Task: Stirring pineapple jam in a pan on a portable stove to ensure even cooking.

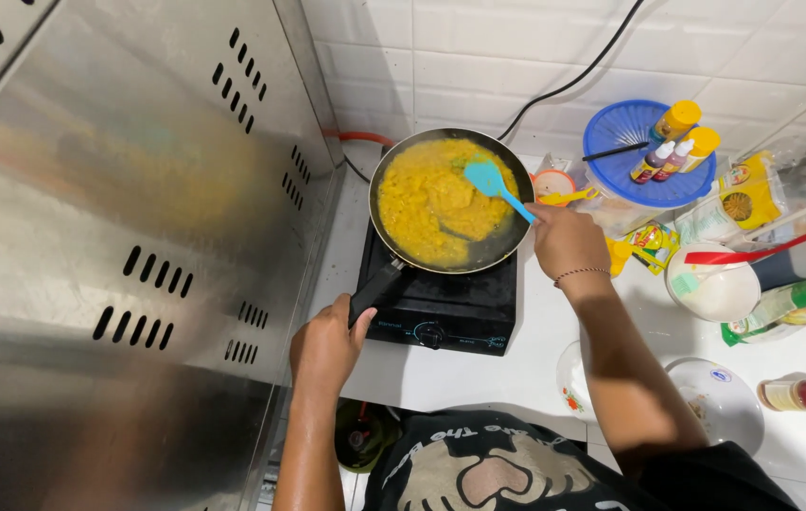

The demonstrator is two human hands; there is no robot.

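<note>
My left hand (pixel 327 348) is wrapped around the black handle of the frying pan (pixel 450 201), fingers closed on its end, at the front left corner of the single-burner stove (pixel 441 308). The pan sits on the burner, handle pointing down and left toward me. Inside it, a thick yellow mash (pixel 427 203) covers most of the base; a dark bare crescent shows along the right and lower edge.

My right hand (pixel 566 241) is clenched on the handle of a blue silicone spatula (pixel 496 185), just outside the pan's right rim. The spatula blade lies on the mash in the upper right part of the pan. A thin beaded bracelet (pixel 581 273) circles that wrist.

Left of the stove stands a stainless steel panel (pixel 129 237) with slotted vents. Right of the pan, on the white counter (pixel 535 360): a small orange cup (pixel 554 185), a blue colander (pixel 632 151) holding small bottles, a white bowl (pixel 713 284) with a red-handled utensil, and a red-capped jar (pixel 805 396).
</note>
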